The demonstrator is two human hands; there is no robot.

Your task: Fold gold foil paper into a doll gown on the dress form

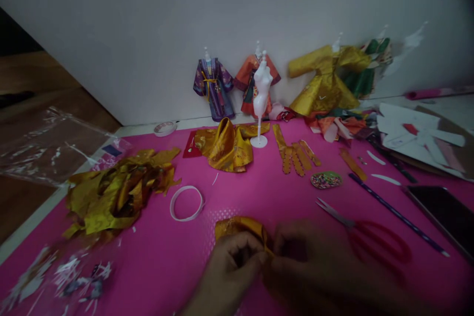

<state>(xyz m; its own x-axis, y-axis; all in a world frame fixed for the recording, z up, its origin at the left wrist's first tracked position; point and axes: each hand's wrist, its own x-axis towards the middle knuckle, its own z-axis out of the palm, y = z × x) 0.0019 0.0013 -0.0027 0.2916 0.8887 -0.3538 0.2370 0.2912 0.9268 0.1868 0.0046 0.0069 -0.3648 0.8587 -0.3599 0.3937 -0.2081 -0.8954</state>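
Gold cloth piece (pixel 237 225) lies at the bottom centre of the frame, bunched between two bare hands just over the pink table (pixel 255 195). The left hand (pixel 235 264) is curled, thumb and forefinger nearly closed in a pinch on the fabric's edge, with a small gap showing behind the fingertips. The right hand (pixel 309 249), darker and blurred, meets it from the other side, its fingertips seemingly pinching the same fold; whether they grip anything besides cloth cannot be told. To handle this well, the pinch probably wants to sit close to the edge, the two layers lined up, with short lengths worked at a time and even, light tension, since fabric this shiny looks apt to slip or fray. Tilting the fold out of the shadow of the right hand would likely help the eye, and the red-handled scissors (pixel 350 224) at the lower right are best left clear of the loose cloth. As for writing, nothing is legible: the tape roll (pixel 165 129) at the left of centre may carry faint print, the white paper pieces (pixel 402 133) at the right bear unreadable marks, and the phone (pixel 444 212) shows only a dark screen.
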